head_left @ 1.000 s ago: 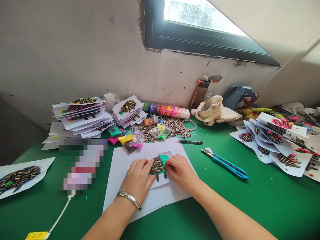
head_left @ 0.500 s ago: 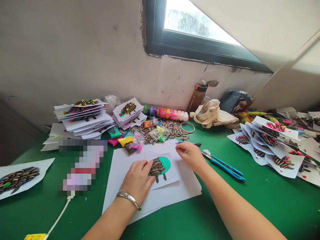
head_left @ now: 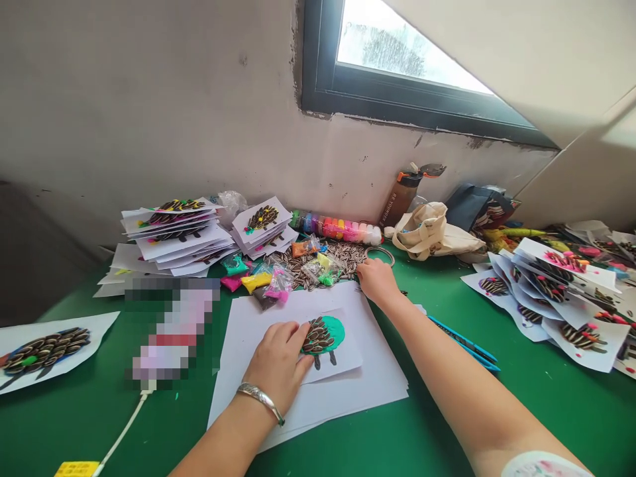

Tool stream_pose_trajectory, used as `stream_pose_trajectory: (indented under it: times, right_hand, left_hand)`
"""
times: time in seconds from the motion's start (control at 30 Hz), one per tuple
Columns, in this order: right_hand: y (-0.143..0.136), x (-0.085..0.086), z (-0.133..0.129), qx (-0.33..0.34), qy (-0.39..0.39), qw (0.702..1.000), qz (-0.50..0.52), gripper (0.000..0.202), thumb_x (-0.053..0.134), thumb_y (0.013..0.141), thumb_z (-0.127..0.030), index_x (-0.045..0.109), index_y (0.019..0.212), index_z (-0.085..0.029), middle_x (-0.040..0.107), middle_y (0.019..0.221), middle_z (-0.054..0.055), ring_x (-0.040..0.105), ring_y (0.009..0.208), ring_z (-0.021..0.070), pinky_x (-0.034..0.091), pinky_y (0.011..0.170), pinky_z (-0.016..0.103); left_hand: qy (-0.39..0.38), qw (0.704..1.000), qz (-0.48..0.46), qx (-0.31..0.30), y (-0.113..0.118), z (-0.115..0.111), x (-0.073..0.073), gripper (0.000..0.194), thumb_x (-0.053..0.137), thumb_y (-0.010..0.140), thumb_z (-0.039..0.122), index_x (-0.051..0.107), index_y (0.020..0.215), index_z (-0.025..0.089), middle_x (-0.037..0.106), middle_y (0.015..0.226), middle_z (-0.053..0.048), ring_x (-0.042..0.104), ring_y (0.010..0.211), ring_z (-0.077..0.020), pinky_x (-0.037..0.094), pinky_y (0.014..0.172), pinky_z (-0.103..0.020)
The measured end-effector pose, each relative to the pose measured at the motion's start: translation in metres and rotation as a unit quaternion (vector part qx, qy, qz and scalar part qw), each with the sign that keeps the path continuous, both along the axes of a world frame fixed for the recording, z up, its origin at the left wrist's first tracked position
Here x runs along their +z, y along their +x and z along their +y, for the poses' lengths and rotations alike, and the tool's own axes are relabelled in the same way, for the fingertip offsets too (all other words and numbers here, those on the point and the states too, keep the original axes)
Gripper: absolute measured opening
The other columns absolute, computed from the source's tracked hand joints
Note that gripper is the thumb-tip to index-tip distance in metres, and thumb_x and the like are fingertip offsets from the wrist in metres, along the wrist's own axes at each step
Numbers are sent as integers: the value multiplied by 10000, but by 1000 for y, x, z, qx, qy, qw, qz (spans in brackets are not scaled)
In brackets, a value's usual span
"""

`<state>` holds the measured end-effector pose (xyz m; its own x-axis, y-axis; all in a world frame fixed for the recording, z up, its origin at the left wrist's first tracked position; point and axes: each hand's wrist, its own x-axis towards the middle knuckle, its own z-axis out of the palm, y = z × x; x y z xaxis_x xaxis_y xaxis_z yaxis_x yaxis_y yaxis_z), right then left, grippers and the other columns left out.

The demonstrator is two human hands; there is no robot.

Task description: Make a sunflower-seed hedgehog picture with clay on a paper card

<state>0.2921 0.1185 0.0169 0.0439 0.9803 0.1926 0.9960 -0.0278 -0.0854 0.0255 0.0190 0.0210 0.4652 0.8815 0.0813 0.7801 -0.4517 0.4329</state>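
My left hand (head_left: 278,368), wearing a silver bangle, lies over the left part of a small white card (head_left: 342,368), fingers and thumb apart. On the card, striped sunflower seeds (head_left: 318,336) overlap across the left of a round patch of green clay (head_left: 336,331); two dark legs are drawn beneath. Larger white sheets (head_left: 293,414) lie under the card. My right hand (head_left: 380,283) is at the right edge of a heap of loose sunflower seeds (head_left: 348,255). Its fingers are curled together, and whatever is between the fingertips is hidden.
Small bags of coloured clay (head_left: 256,279) lie before the seeds. A tape roll (head_left: 387,250) and a blue cutter (head_left: 467,341) are near my right arm. Stacks of seed-decorated cards (head_left: 179,242) stand at left and right (head_left: 551,298). A bottle (head_left: 400,199) leans behind.
My right hand has moved away from above the sheets' upper right corner to the seed heap's edge. My left hand stays on the card. The view has shifted slightly.
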Motion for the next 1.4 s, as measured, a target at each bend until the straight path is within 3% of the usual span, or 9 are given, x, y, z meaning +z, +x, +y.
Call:
stream_pose_trajectory:
  times: [0.1, 0.23, 0.33, 0.47, 0.77, 1.17, 1.4]
  right_hand:
    - [-6, 8, -11, -4, 20, 1000, 11, 208, 422, 874, -125, 630, 863, -133, 609, 907, 152, 514, 876, 244, 339, 695, 319]
    - [-22, 19, -60, 26, 30, 996, 78, 235, 325, 949, -203, 552, 1005, -176, 623, 867, 64, 546, 763, 166, 395, 665, 260]
    - [-38, 19, -105, 140, 21, 950, 277, 166, 416, 910, -209, 582, 911, -217, 638, 850, 24, 564, 748, 147, 427, 652, 238]
    - [-54, 10, -137, 157, -33, 917, 364, 196, 481, 852, -143, 629, 940, -235, 665, 871, 10, 595, 790, 152, 458, 711, 256]
    - [-59, -1, -129, 174, -23, 929, 325, 225, 503, 832, -90, 665, 891, -235, 612, 815, 26, 562, 798, 167, 454, 694, 269]
    - [-59, 2, -130, 176, -38, 935, 307, 258, 519, 827, -68, 681, 924, -243, 594, 803, 22, 543, 797, 170, 440, 690, 269]
    - [-60, -5, -126, 199, -11, 934, 296, 239, 532, 825, -64, 682, 897, -236, 611, 818, 30, 533, 808, 180, 437, 723, 294]
  left_hand:
    - [-1, 1000, 0, -4, 0, 0, 1, 436, 574, 785, 168, 564, 1221, 174, 593, 1150, -102, 490, 1093, -277, 423, 954, -435]
    - [0, 1000, 3, -7, 1, 0, 2, 438, 577, 787, 172, 562, 1224, 155, 592, 1143, -110, 488, 1095, -282, 422, 954, -427]
    - [8, 1000, -3, -8, 1, 0, 1, 435, 576, 786, 180, 562, 1221, 168, 592, 1142, -106, 491, 1088, -282, 423, 949, -432]
    - [22, 1000, -14, -8, 0, 0, 0, 415, 573, 784, 197, 574, 1199, 204, 597, 1133, -92, 504, 1071, -273, 434, 933, -431]
    - [13, 1000, -9, -7, 0, 1, -1, 439, 588, 772, 202, 569, 1211, 200, 594, 1143, -90, 502, 1078, -276, 430, 942, -425]
    - [2, 1000, 4, -9, 1, 1, 3, 431, 574, 788, 193, 566, 1218, 172, 589, 1149, -101, 491, 1088, -277, 426, 947, -423]
    - [9, 1000, 2, -11, 1, 1, 0, 441, 574, 783, 187, 563, 1223, 167, 588, 1147, -103, 488, 1086, -279, 430, 944, -432]
